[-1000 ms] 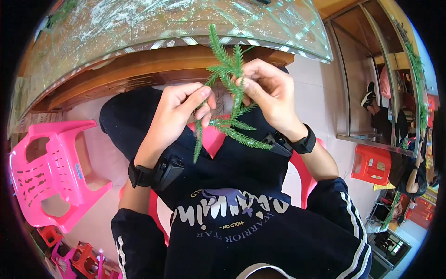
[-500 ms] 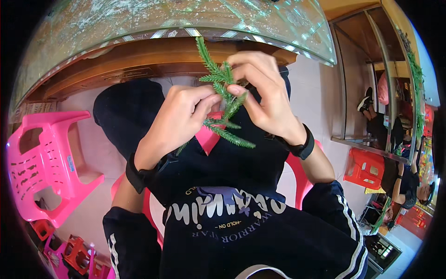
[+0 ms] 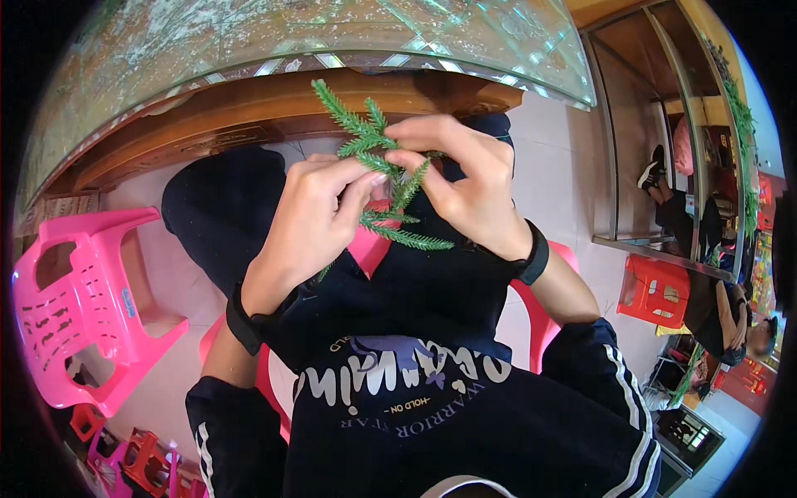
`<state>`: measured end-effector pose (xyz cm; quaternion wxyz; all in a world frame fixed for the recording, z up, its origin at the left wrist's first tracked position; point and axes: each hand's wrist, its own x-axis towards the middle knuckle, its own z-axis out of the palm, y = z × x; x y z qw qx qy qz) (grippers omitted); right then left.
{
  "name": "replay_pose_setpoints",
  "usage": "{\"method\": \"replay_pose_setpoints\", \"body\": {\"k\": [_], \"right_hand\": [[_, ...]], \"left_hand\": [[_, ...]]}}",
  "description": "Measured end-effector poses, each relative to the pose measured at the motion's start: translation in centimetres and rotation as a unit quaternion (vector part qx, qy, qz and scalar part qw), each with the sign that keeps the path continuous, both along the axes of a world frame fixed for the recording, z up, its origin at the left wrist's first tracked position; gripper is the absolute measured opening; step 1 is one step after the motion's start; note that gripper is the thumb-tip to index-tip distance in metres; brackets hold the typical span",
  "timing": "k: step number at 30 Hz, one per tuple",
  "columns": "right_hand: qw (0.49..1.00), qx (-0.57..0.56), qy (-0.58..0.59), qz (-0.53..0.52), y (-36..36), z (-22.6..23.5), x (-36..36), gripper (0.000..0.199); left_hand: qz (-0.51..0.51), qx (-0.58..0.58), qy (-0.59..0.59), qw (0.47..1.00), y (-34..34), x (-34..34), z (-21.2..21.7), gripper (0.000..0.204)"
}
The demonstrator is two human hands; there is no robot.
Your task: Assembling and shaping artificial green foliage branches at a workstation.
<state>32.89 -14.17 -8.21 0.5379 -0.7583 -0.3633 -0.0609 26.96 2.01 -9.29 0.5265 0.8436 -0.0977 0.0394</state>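
Note:
Over my lap, both hands hold a green needle-leaved sprig with several side branches that spread up and down. My left hand pinches it near the middle with thumb and forefinger, at the stem. The fingers and thumb of my right hand close on it slightly higher, at the right side. The tips point toward the table edge at the top and toward my shirt below. The exact spot gripped is partly hidden by fingers and leaves.
A glass-topped wooden table stands in front of me. To my left is a pink plastic chair, with several small stools behind it. On the right are a metal-framed cabinet, a red plastic stool and another person.
The sprig's upper end has tilted to the left. My right hand has shifted a little left and down, its fingers drawn closer to the sprig.

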Motion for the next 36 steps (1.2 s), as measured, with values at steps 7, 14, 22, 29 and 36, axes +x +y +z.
{"method": "replay_pose_setpoints", "body": {"k": [7, 14, 22, 29, 36], "right_hand": [[0.983, -0.065, -0.165, 0.043, -0.3, -0.5, 1.1, 0.026], [0.978, -0.105, -0.162, 0.082, -0.4, -0.5, 1.2, 0.038], [0.962, -0.168, -0.202, 0.076, -0.5, -0.2, 0.7, 0.033], [0.953, -0.224, -0.166, 0.116, -1.0, 0.2, 1.0, 0.022], [0.955, -0.24, -0.02, 0.175, -1.6, -0.3, 1.6, 0.014]], "left_hand": [[0.034, -0.004, 0.007, 0.999, 0.0, 0.0, -0.1, 0.006], [0.044, 0.098, -0.094, 0.99, 0.3, -0.1, -0.3, 0.005], [0.026, 0.228, -0.223, 0.947, 0.2, 0.1, -0.3, 0.007], [-0.02, 0.278, -0.238, 0.93, 0.1, 0.2, -1.0, 0.011], [-0.074, 0.287, -0.216, 0.93, 0.2, 0.2, -0.7, 0.012]]}}
